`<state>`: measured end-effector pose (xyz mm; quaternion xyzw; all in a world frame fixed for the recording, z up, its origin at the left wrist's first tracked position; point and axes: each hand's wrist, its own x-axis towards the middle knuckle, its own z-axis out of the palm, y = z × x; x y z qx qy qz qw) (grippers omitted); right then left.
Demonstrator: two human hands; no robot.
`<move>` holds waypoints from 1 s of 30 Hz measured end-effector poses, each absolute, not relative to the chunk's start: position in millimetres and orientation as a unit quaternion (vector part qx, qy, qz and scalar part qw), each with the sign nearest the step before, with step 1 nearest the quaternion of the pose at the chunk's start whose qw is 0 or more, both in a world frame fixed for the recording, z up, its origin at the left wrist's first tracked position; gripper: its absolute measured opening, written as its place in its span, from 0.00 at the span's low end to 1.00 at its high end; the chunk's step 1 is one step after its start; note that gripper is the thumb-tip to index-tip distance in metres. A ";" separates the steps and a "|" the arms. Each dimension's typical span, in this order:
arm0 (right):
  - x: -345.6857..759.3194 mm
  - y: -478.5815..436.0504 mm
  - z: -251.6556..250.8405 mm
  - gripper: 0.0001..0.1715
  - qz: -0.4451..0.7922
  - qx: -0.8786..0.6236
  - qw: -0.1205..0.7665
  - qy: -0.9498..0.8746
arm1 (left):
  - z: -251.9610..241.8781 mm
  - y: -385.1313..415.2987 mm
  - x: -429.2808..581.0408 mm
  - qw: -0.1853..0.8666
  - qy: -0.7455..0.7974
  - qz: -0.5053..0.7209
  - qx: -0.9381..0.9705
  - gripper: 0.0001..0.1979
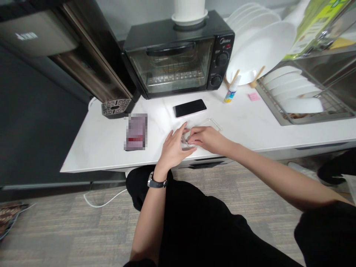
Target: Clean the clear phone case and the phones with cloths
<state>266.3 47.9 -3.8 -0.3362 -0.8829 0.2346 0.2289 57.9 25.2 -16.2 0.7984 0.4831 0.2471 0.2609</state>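
My left hand (174,148) is curved around a small clear item (184,138) near the counter's front edge. Its thumb lies on the near side and its fingers on the far side. Over the same item, my right hand (206,139) has its fingertips pinched together; what lies between them is too small to make out. A clear, thin-rimmed plastic piece, perhaps a phone case (214,123), lies partly hidden behind my right hand. Just beyond my hands, a phone (190,108) rests flat with its dark screen up.
A purple blurred packet (136,131) lies left on the white counter (97,144). Behind stand a toaster oven (172,55) and a dark drinks machine (94,55). A small spray bottle (232,90), pink sticky note (253,96), racked white plates (258,48) and sink (280,120) are right.
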 end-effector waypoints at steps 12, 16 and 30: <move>318.5 76.9 5.5 0.15 0.056 -0.492 0.151 -0.856 | -13.6 24.5 56.6 0.261 0.480 0.241 0.802 0.49; 279.5 65.1 -10.2 0.15 0.111 -0.429 0.219 -0.869 | -13.3 24.9 55.8 0.271 0.482 0.251 0.794 0.50; 336.1 69.8 12.9 0.12 0.122 -0.474 0.142 -0.860 | -9.0 22.7 55.7 0.277 0.475 0.239 0.801 0.50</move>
